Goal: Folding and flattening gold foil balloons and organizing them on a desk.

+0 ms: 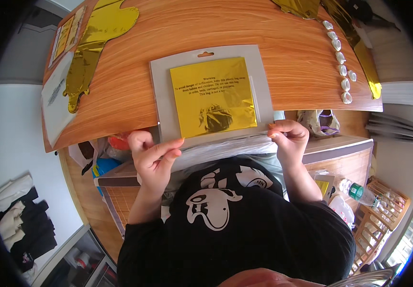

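1. Head view: the bag (pixel 228 148) is laid on the table (pixel 292 64), its near end overhanging the edge; inside are a grey card (pixel 165 91) and a gold packet (pixel 211 105).
2. The right hand (pixel 290 139) is closed, thumb to forefinger, on the bag's near right corner. At the left hand (pixel 152 155), thumb and forefinger are nearly together by the near left edge; whether film is gripped cannot be told.
3. Risk: the thin film could be split if pulled unevenly.
4. Risk: with the end unsupported, the contents could be slid off if the bag is tilted.
5. Risk: the white pieces (pixel 340 58) could be scattered by a sweeping right arm.
6. Materials: film clear, wrinkled, glossy; card flat, matt, slotted; packet square, mirror-like, seen behind dark print. The foil (pixel 108 24) is creased, round-lobed; the table is wood-grained.
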`<state>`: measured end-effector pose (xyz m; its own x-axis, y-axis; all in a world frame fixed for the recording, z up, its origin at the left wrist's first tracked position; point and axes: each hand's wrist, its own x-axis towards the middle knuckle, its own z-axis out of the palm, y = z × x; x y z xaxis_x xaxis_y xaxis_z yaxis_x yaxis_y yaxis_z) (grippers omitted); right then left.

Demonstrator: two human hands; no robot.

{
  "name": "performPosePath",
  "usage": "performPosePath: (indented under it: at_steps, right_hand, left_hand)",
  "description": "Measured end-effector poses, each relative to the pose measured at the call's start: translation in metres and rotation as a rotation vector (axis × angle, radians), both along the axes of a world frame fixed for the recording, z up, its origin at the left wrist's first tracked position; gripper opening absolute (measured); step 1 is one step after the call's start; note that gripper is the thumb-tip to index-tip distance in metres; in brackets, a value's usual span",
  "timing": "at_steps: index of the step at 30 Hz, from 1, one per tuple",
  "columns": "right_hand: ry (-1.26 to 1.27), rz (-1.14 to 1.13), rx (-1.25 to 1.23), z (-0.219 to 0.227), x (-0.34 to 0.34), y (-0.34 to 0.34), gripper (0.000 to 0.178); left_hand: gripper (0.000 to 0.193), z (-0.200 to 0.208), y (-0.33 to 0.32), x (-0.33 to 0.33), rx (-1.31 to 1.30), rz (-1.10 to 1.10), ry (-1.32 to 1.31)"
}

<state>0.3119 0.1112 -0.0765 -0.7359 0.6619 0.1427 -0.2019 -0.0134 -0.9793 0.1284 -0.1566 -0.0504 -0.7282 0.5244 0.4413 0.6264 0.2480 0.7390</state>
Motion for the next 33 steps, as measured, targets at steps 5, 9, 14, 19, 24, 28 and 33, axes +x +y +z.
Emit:
performPosePath:
  at_steps: [5, 9, 14, 19, 24, 28, 33]
  right_hand:
    - [-0.065, -0.026, -0.139, 0.000, 0.000, -0.006, 0.011]
    - [-0.048, -0.032, -0.152, -0.001, -0.002, -0.008, 0.009]
    - [-0.019, -0.163, -0.155, -0.012, -0.006, -0.011, 0.011]
    - [0.055, -0.188, -0.137, -0.014, -0.013, -0.014, 0.013]
    - [0.036, -0.178, -0.087, -0.004, -0.013, -0.015, 0.015]
    - [0.014, -0.188, -0.107, 0.004, -0.018, -0.017, 0.017]
    - [0.048, -0.185, -0.093, 0.001, -0.019, -0.015, 0.019]
  left_hand:
    - [0.027, -0.007, -0.001, 0.000, 0.066, -0.152, -0.318]
    - [0.025, -0.013, -0.001, -0.001, 0.127, -0.210, -0.414]
    - [0.024, -0.025, 0.012, 0.012, 0.352, -0.135, -0.706]
    - [0.026, -0.034, 0.022, 0.015, 0.500, -0.094, -0.705]
    - [0.028, -0.043, 0.023, 0.011, 0.502, -0.111, -0.574]
    - [0.032, -0.046, 0.027, 0.010, 0.518, -0.086, -0.490]
    - [0.034, -0.047, 0.033, 0.011, 0.495, 0.011, -0.457]
